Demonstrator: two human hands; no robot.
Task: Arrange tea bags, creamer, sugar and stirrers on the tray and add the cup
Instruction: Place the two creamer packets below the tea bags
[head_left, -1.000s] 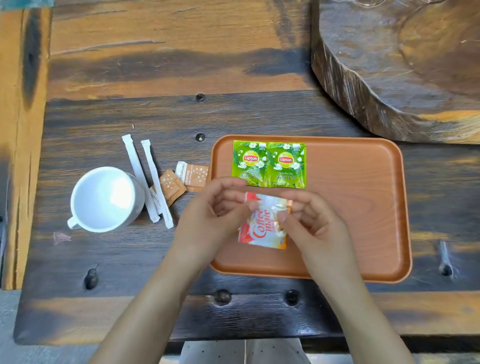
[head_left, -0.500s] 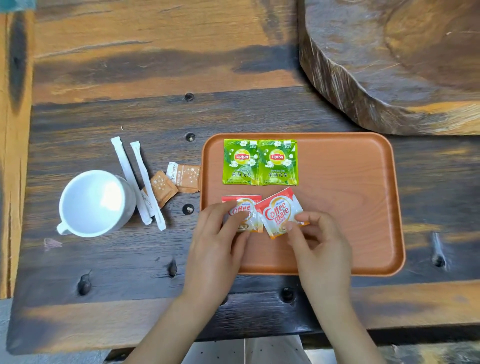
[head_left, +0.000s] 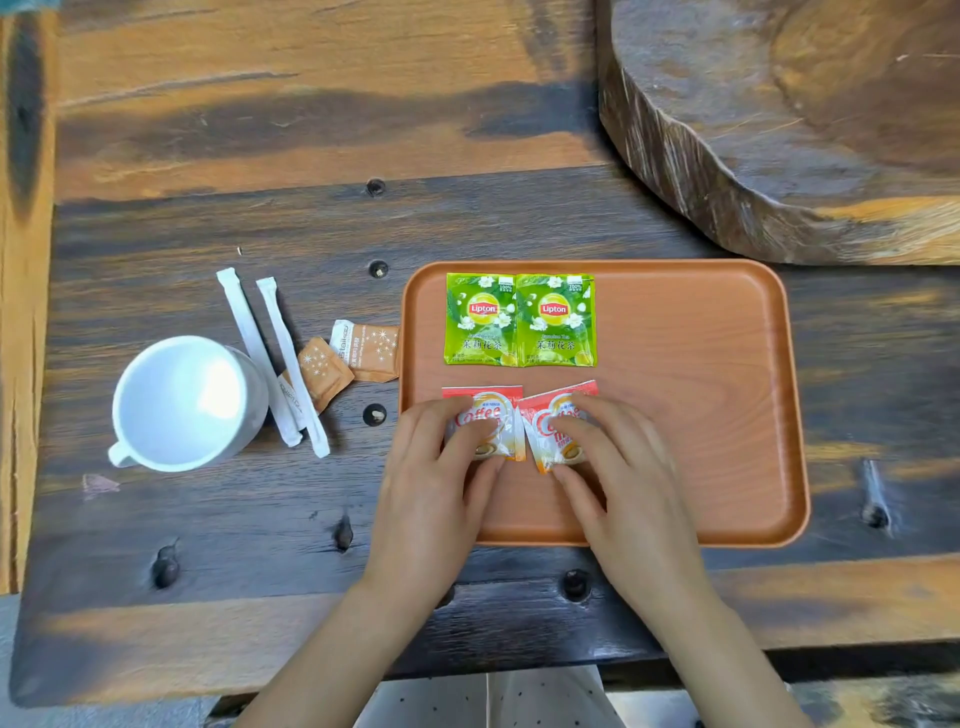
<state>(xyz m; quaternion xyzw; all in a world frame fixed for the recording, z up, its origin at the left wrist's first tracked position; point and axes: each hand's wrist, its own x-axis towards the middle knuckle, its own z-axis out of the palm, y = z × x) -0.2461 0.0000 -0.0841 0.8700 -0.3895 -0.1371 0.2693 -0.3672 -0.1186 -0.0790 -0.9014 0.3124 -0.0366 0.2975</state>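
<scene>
An orange tray lies on the dark wooden table. Two green Lipton tea bags lie side by side at its upper left. Below them are two red-and-white creamer sachets, the left one lying flat and the right one tilted. My left hand pinches the left sachet between fingers and thumb; my right hand pinches the right one the same way. Left of the tray are two brown sugar packets, two white wrapped stirrers and an empty white cup.
A thick slab of rough dark wood rises at the back right, just behind the tray. The table's near edge runs below my wrists. Bolt holes dot the tabletop.
A second ago both hands held the creamer sachets together above the tray. They have since been laid down side by side under the tea bags, and each hand now grips one.
</scene>
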